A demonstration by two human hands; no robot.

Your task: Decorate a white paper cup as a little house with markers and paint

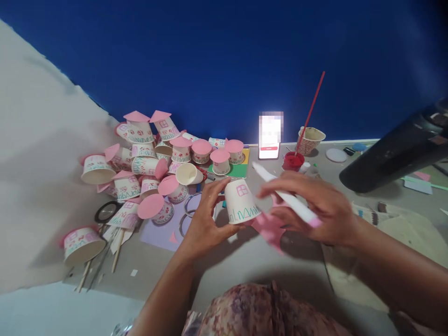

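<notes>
Deep blue wall rises behind a grey worktop, with a pale wall along the left side. Near the middle, a white paper cup sits mouth-down and slightly tilted in the left hand. That hand is curved partway open around the cup's left side, its thumb low by the rim and its fingers higher up; whether the rim touches the worktop I cannot tell. A pink window is drawn on the cup, above a green zigzag near the rim.

Just beside the cup, the right hand is loosely curled, holding a white marker between its fingers. The marker's narrow end points up and left, past the cup, and its pink end lies toward the wrist. Pink paper lies below, between the 2 hands.

To the left, a heap of decorated cups with pink paper roofs spreads across the worktop, some upright, some on their sides. Near it are a lilac sheet and 2 wooden sticks. Farther back, a lit phone stands upright, left of a red pot with a red stick in it. A large black cylinder leans at the right.
</notes>
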